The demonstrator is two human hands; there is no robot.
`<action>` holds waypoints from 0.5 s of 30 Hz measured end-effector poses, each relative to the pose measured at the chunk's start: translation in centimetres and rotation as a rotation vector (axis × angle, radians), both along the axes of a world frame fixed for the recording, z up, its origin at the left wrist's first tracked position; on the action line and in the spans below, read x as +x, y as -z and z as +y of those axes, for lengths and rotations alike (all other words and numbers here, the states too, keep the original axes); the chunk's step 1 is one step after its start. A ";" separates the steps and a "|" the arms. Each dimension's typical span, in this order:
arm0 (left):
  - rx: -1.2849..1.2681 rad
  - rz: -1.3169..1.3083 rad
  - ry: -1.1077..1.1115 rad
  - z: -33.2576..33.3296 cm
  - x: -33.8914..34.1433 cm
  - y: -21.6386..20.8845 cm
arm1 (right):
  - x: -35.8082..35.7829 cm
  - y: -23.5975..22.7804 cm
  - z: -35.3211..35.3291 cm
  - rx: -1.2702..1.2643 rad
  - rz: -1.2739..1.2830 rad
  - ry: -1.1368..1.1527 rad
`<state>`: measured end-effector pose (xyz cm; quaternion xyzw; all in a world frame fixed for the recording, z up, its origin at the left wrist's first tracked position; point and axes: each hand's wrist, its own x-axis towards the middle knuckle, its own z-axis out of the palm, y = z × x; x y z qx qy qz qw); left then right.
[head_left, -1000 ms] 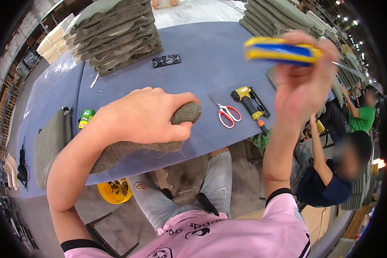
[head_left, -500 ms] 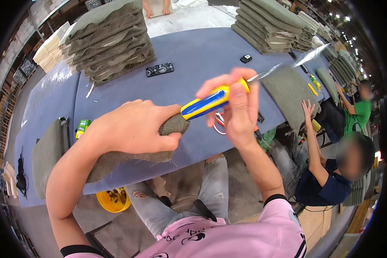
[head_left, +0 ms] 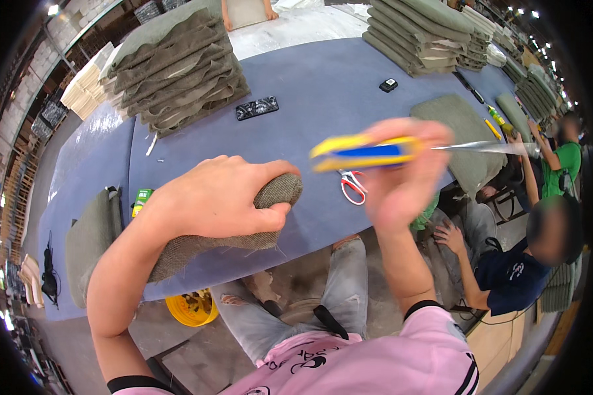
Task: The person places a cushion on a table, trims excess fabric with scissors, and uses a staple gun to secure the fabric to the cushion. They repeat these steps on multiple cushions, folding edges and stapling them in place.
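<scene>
My left hand (head_left: 211,201) is wrapped round the end of a padded piece in coarse grey-green fabric (head_left: 188,255), its loose threads hanging at the table's front edge. The rest of the piece runs back under my left forearm. Raised over the table, my right hand (head_left: 405,178) grips a hand tool with a yellow and blue handle (head_left: 359,155). Its long metal blade (head_left: 484,146) points right, blurred by motion. The handle's butt is apart from the fabric piece. Red-and-white scissors (head_left: 354,189) lie just left of my right hand.
Tall stacks of grey-green pads (head_left: 178,72) stand at the back left and right (head_left: 422,39). A phone (head_left: 257,108) and small black device (head_left: 388,85) lie between them. Below is a yellow bucket (head_left: 191,308). Co-workers are at right; another person's hands show at the far side.
My right hand has moved right, taking the tool's handle away from the fabric piece; the blade has swung lower. My left hand keeps its hold. The seated co-worker's raised hand has come down.
</scene>
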<state>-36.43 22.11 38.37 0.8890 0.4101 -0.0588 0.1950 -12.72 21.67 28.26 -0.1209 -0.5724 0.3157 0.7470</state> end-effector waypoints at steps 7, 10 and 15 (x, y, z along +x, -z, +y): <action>-0.037 -0.046 -0.006 0.1 0.0 -0.3 | 1.4 -4.7 -3.0 0.273 0.113 0.114; -0.068 -0.005 -0.021 0.1 0.0 -1.1 | 0.5 -3.3 -3.3 0.257 -0.271 0.204; -0.012 -0.042 -0.021 0.4 -0.6 -0.2 | 1.3 -6.2 -3.9 0.236 -0.115 0.207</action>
